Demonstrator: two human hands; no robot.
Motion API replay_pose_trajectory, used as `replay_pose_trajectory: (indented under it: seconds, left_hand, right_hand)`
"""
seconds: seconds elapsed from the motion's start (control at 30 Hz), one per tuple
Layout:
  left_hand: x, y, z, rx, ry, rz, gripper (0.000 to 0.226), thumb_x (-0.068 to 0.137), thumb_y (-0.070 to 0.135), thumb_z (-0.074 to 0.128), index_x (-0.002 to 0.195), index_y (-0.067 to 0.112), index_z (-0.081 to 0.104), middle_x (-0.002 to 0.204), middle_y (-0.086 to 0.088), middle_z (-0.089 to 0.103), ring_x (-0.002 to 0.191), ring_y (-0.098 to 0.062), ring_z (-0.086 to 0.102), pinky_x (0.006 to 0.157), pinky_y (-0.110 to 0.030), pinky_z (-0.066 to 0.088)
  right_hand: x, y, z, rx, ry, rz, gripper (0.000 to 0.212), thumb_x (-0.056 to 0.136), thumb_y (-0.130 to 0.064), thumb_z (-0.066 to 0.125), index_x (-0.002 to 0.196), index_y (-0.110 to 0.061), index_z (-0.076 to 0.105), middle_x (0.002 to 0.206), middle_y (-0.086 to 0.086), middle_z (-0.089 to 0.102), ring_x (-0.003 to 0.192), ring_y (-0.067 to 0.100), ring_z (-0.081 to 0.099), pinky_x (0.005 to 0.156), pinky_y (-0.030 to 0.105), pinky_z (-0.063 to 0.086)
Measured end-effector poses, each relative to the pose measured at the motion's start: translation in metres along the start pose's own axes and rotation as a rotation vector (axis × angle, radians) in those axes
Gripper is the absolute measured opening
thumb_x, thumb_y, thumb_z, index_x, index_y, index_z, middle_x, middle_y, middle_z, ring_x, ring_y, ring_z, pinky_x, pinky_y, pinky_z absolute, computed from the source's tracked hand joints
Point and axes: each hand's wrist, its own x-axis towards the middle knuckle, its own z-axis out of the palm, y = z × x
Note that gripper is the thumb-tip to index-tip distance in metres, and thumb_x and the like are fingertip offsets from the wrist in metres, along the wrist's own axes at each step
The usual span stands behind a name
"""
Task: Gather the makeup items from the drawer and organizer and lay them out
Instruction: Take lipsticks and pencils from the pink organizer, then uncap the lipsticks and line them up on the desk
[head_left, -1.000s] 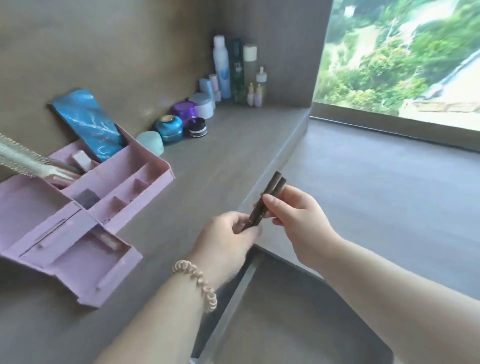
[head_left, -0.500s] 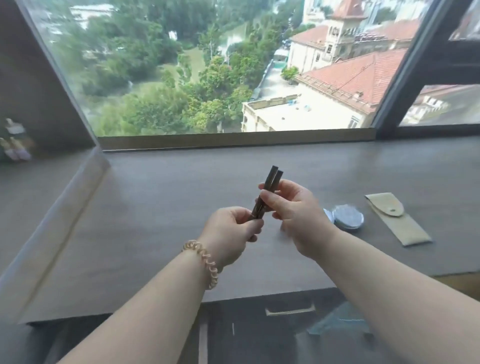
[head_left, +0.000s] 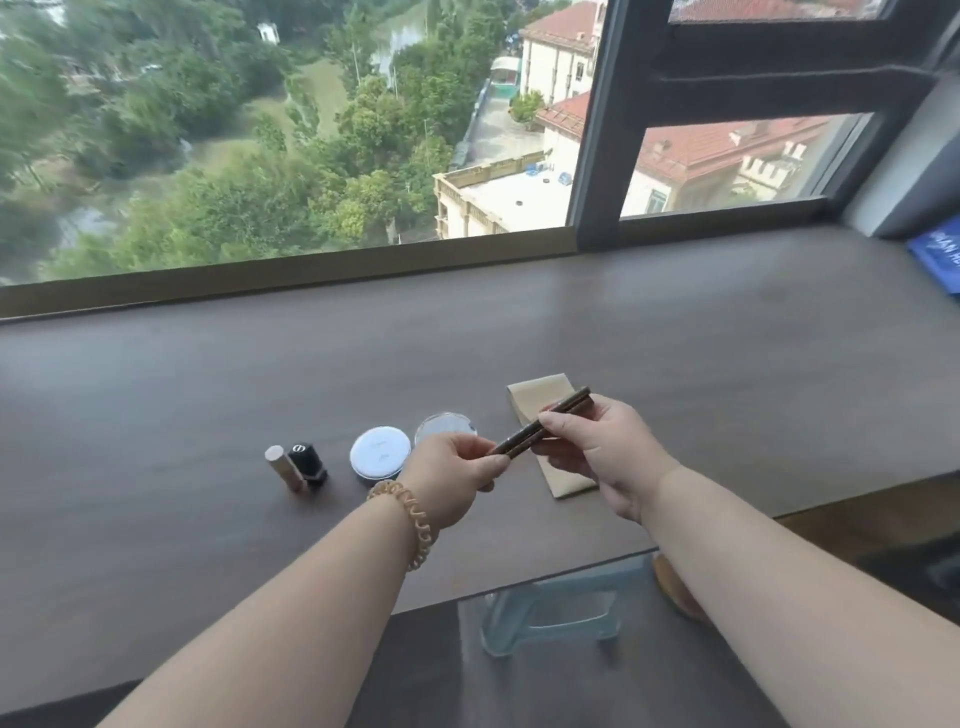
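At centre frame, a beige tube (head_left: 283, 467) and a black bottle (head_left: 307, 464) stand touching on the dark wooden desk (head_left: 156, 415), with a white round compact (head_left: 380, 459) and a clear round case (head_left: 445, 427) just to their right. The left hand (head_left: 457, 478), a coiled band (head_left: 413, 519) at its wrist, pinches the lower end of two slim dark pencils (head_left: 540, 428); the right hand (head_left: 597, 452) grips their upper part. The pencils slant above a beige pouch (head_left: 535, 397) lying under the right hand.

Left grip (head_left: 453, 482) and right grip (head_left: 602, 457) pinch two dark pencils (head_left: 522, 437) over the tabletop (head_left: 156, 415). Beneath lies a pouch (head_left: 540, 395). To the left are a disc (head_left: 445, 427), compact (head_left: 379, 457), bottle (head_left: 307, 464) and tube (head_left: 283, 467).
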Motion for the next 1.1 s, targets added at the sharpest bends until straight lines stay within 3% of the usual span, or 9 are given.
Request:
replay_pose_trajectory:
  seconds: [0.23,0.3,0.37,0.5,0.6,0.77,0.83,0.93,1.1]
  left_hand:
    - [0.028,-0.017,0.033,0.147,0.207,-0.085,0.026,0.084,0.021,0.064,0.110,0.020,0.063,0.099,0.001,0.067,0.082,-0.014,0.061,0.067,-0.024,0.047]
    - [0.031,-0.019,0.024,0.171,0.237,-0.099,0.026,0.085,0.023,0.064,0.111,0.020,0.064,0.101,0.001,0.067,0.084,-0.014,0.061,0.067,-0.024,0.047]
    - [0.034,-0.019,0.015,0.161,0.259,-0.115,0.024,0.086,0.024,0.063,0.109,0.019,0.064,0.099,0.000,0.066,0.083,-0.014,0.062,0.063,-0.021,0.047]
    - [0.040,-0.026,0.004,0.117,0.272,-0.134,0.022,0.085,0.027,0.063,0.106,0.018,0.064,0.093,0.001,0.066,0.080,-0.014,0.063,0.060,-0.020,0.044]
    - [0.046,-0.034,-0.003,0.105,0.262,-0.141,0.023,0.084,0.026,0.065,0.106,0.017,0.065,0.090,0.001,0.066,0.082,-0.015,0.064,0.064,-0.022,0.045]
    - [0.049,-0.044,-0.015,0.098,0.234,-0.150,0.021,0.084,0.028,0.064,0.104,0.021,0.064,0.095,0.001,0.066,0.086,-0.017,0.066,0.068,-0.023,0.049]
    - [0.048,-0.048,-0.022,0.112,0.215,-0.150,0.021,0.084,0.028,0.063,0.104,0.022,0.064,0.096,0.003,0.065,0.085,-0.017,0.066,0.069,-0.024,0.049]
    - [0.048,-0.050,-0.030,0.124,0.193,-0.139,0.022,0.084,0.030,0.063,0.105,0.023,0.064,0.092,0.007,0.063,0.081,-0.012,0.062,0.072,-0.023,0.048]
    - [0.039,-0.050,-0.047,0.152,0.179,-0.073,0.021,0.085,0.030,0.062,0.105,0.023,0.065,0.085,0.014,0.063,0.081,-0.006,0.059,0.071,-0.020,0.046]
  right_hand:
    - [0.055,0.034,-0.035,-0.014,0.233,-0.170,0.014,0.085,-0.006,0.065,0.082,-0.019,0.064,0.076,0.002,0.068,0.068,0.015,0.068,0.066,0.029,0.052]
    - [0.067,0.040,-0.030,-0.233,0.250,-0.312,0.017,0.082,-0.009,0.067,0.081,-0.026,0.066,0.076,-0.007,0.068,0.072,0.009,0.066,0.073,0.023,0.052]
    - [0.074,0.047,-0.022,-0.494,0.213,-0.507,0.017,0.080,-0.006,0.068,0.088,-0.021,0.071,0.075,-0.010,0.067,0.071,0.003,0.060,0.070,0.005,0.043]
    - [0.087,0.070,-0.014,-0.925,-0.016,-0.962,0.026,0.070,0.001,0.057,0.088,-0.010,0.071,0.085,0.003,0.074,0.080,0.014,0.067,0.066,0.022,0.050]
    - [0.098,0.087,-0.015,-1.158,-0.154,-0.991,0.028,0.068,-0.003,0.047,0.086,-0.007,0.068,0.092,0.012,0.072,0.081,0.028,0.070,0.061,0.031,0.056]
    - [0.111,0.104,-0.012,-1.351,-0.253,-0.930,0.037,0.049,0.017,0.072,0.080,-0.003,0.069,0.102,0.021,0.070,0.093,0.038,0.069,0.070,0.041,0.059]
    - [0.114,0.108,-0.007,-1.393,-0.242,-0.923,0.029,0.056,0.016,0.068,0.079,-0.002,0.069,0.103,0.022,0.070,0.094,0.039,0.069,0.071,0.043,0.059]
    - [0.115,0.110,-0.005,-1.446,-0.194,-0.960,0.031,0.073,0.000,0.038,0.081,-0.005,0.067,0.103,0.021,0.069,0.090,0.036,0.070,0.074,0.044,0.056]
    - [0.113,0.097,0.006,-1.436,0.033,-0.984,0.041,0.069,-0.005,0.030,0.098,-0.018,0.055,0.103,0.011,0.065,0.084,0.030,0.059,0.088,0.055,0.047]
